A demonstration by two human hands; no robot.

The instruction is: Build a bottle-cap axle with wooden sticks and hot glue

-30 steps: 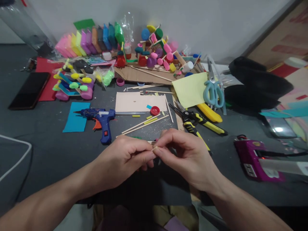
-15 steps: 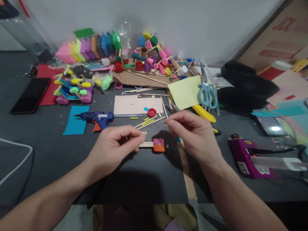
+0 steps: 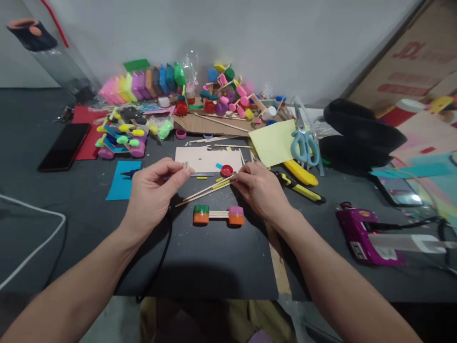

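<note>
A small axle piece lies on the dark table between my hands: two thin sticks joining a green-and-orange cap pair and a purple-and-orange cap pair. My left hand hovers above the blue glue gun, hiding most of it, and pinches a short wooden stick bit between thumb and fingers. My right hand rests on the table with its fingertips closed on the end of the long thin sticks that lie slantwise, one with a yellow sleeve.
A pale card with a red cap lies behind. Cutters, a yellow knife, scissors, yellow paper, clay packs, cap models, a phone, a purple glue gun and a white cable surround it.
My hands came apart. The left let go of the axle piece, which now lies on the table, and rose holding a stick bit. The right reached forward to the long sticks.
</note>
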